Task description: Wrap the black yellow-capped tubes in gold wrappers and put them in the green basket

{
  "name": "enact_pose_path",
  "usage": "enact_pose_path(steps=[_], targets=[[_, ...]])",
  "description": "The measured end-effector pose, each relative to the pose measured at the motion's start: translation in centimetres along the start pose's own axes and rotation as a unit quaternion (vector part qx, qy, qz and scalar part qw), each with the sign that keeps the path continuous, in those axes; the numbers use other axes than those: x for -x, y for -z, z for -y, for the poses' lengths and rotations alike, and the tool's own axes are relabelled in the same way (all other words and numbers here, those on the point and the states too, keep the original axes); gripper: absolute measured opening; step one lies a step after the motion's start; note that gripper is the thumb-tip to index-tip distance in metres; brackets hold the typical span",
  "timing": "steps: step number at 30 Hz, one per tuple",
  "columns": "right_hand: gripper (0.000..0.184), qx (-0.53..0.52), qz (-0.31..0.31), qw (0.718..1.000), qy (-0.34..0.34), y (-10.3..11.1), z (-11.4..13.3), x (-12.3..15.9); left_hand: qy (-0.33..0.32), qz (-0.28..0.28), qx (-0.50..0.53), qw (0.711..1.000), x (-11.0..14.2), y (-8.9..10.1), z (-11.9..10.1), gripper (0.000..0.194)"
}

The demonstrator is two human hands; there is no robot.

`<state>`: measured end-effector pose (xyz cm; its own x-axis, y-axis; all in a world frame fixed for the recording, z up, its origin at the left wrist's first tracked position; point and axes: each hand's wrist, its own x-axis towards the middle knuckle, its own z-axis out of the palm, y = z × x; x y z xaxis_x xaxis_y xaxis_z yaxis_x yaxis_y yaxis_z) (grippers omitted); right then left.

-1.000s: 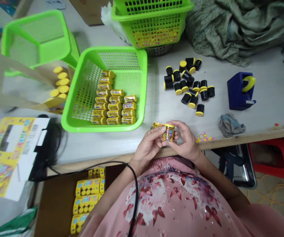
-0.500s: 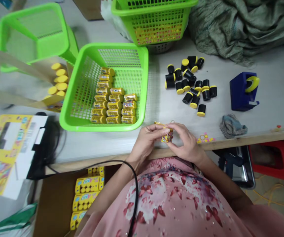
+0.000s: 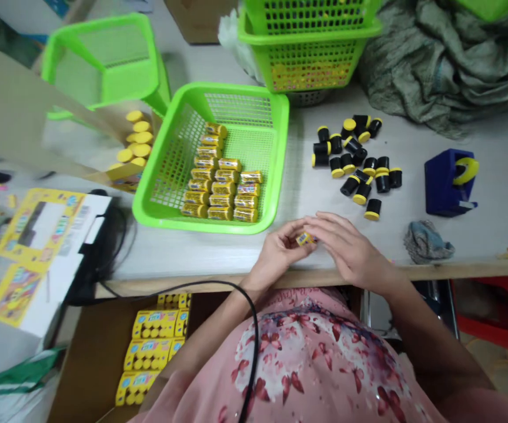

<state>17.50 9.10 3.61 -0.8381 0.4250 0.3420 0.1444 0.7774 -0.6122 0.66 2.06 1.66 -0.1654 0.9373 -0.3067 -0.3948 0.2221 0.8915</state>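
Observation:
Over the table's front edge, my left hand [image 3: 284, 245] is closed round a small canister [image 3: 305, 238] with a yellow printed label. Only one end and part of its side show between the fingers. My right hand [image 3: 350, 249] leans in from the right, its fingers stretched out flat and touching the canister's far side. Just left of my hands stands a green basket [image 3: 210, 228] in which wrapped yellow canisters [image 3: 223, 188] lie in rows. Beyond my right hand, several black canisters [image 3: 383, 182] with yellow caps lie loose on the table.
A blue tape dispenser [image 3: 445, 182] and a crumpled cloth [image 3: 428, 242] are on the right. Stacked green baskets [image 3: 309, 38] stand at the back beside grey-green sacking [image 3: 439, 70]. At left are a cardboard box [image 3: 73, 126] and flattened yellow packaging [image 3: 37, 252]. A black cable [image 3: 219, 283] crosses my left forearm.
The view has shifted, so the table's things appear further right. My right hand's fingers have gone from a curved grip to lying flat over the canister, which is now more hidden.

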Motion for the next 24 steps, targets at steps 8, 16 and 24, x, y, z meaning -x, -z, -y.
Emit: enact_pose_path(steps=[8,16,24], targets=[[0.029,0.044,0.009,0.999,-0.019,4.8,-0.9,-4.6,0.061,0.100,0.077,0.990,0.0,1.5,1.8,0.054],[0.030,0.049,0.019,0.975,-0.215,-2.1,-3.8,-23.1,0.052,0.136,-0.028,0.989,0.3,1.5,3.9,0.045],[0.016,0.122,0.152,0.954,-0.227,-7.8,-6.7,-28.5,0.028,0.166,-0.080,0.982,0.4,1.6,4.7,0.040]])
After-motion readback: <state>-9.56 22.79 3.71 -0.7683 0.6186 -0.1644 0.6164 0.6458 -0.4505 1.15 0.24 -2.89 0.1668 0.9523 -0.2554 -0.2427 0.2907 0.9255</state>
